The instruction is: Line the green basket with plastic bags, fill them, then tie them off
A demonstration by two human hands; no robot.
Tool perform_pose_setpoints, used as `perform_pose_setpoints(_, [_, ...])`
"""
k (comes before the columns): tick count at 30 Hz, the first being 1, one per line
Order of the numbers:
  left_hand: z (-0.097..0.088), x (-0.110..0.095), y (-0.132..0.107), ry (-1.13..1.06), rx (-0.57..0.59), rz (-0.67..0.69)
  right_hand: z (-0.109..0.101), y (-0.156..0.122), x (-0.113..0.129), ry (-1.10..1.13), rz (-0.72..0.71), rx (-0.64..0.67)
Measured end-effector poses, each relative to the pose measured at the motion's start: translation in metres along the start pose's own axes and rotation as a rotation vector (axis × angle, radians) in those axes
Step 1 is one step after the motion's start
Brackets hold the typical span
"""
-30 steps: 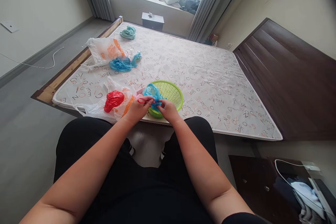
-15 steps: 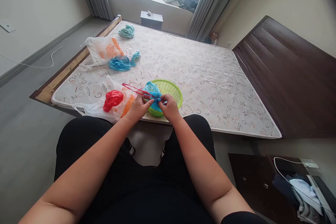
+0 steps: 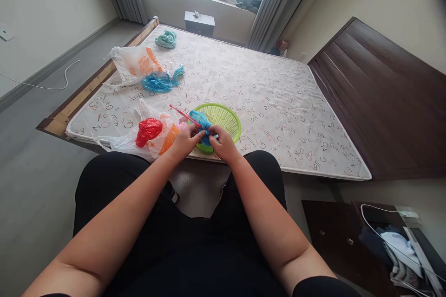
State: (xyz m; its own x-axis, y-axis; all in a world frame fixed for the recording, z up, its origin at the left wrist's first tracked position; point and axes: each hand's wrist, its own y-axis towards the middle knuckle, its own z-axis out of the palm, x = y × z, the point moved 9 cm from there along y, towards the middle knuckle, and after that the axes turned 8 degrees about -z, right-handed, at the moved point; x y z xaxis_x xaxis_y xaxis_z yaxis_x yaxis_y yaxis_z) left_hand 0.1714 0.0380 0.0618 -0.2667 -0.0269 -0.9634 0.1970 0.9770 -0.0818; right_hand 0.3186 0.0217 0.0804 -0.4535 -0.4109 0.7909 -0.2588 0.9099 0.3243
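Observation:
Both my hands meet at the near rim of a green plastic basket on the mattress edge. My left hand and my right hand are closed on a bunched blue plastic bag and on a thin red band that sticks out up and to the left from between my fingers. The band looks wound round the bag's neck. Just left of my hands lies a clear bag with orange print holding a red plastic bag.
A bare patterned mattress on a wooden frame fills the middle. Farther left lie another blue bag, a white and orange bag and a teal bundle. A dark headboard stands right, a dark cabinet with a cable near right.
The red band, first a small loop in my left hand, got pulled out long to the left, and now shows shorter. My hands stayed at the basket's rim on the blue bag.

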Motion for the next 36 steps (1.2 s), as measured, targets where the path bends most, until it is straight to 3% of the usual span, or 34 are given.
perform_pose_setpoints(4, [0.002, 0.000, 0.001, 0.033, 0.009, 0.020, -0.005, 0.001, 0.005, 0.015, -0.036, -0.020])
perform_pose_setpoints(11, [0.002, 0.003, -0.001, 0.198, -0.026, 0.020, -0.004, 0.001, -0.007, -0.020, 0.039, -0.040])
perform_pose_setpoints(17, [0.002, -0.002, -0.005, 0.194, -0.015, 0.017, 0.003, 0.002, -0.015, -0.007, 0.064, -0.009])
perform_pose_setpoints(29, [0.005, 0.007, -0.003, 0.262, 0.006, -0.007, 0.009, 0.001, -0.020, -0.048, 0.076, 0.031])
perform_pose_setpoints(36, [-0.014, 0.003, -0.003, 0.264, -0.119, -0.068, 0.018, -0.002, -0.010, -0.020, 0.030, 0.178])
